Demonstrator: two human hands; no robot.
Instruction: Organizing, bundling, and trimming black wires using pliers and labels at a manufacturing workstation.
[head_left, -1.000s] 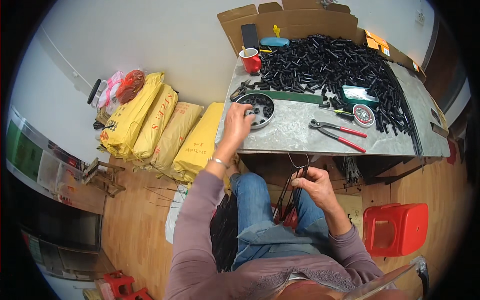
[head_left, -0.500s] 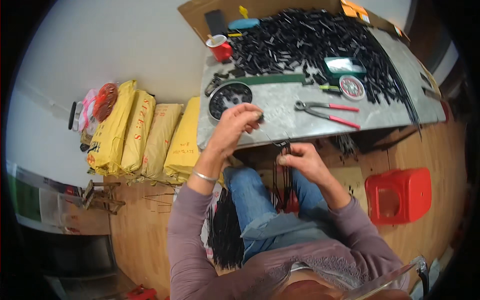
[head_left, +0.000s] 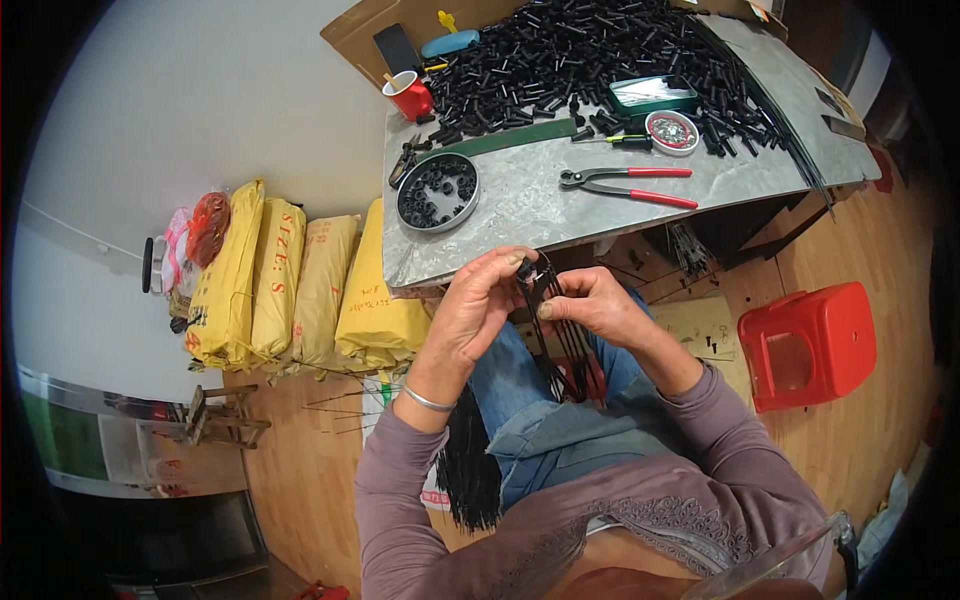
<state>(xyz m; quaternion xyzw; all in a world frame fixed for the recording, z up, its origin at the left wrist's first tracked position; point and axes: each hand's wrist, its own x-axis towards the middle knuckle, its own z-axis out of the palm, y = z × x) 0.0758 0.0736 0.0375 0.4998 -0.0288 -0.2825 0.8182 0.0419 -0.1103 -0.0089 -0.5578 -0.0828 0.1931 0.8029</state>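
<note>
My left hand (head_left: 470, 315) pinches a small black round piece (head_left: 527, 268) between thumb and fingertips, just beyond the table's near edge. The piece is at the upper ends of a bundle of thin black ribs (head_left: 565, 372), like an umbrella frame, hanging down over my lap. My right hand (head_left: 597, 310) grips these ribs just below their tops. Fingers partly hide where piece and ribs meet. On the table, a round bowl (head_left: 440, 230) holds several similar black pieces. Red-handled pincers (head_left: 640, 188) lie to its right with their jaws to the left.
A heap of short black tubes (head_left: 560, 75) covers the far side of the grey table (head_left: 530, 205). A red cup (head_left: 410, 102) and a small dish (head_left: 672, 148) stand there. Yellow sacks (head_left: 275, 285) lean at left; a red stool (head_left: 835, 335) is at right. Black rods (head_left: 468, 470) lie beside my leg.
My left hand has come down and right from near the bowl, bringing the small black piece to the rib ends. My right hand still holds the ribs. The view has shifted slightly.
</note>
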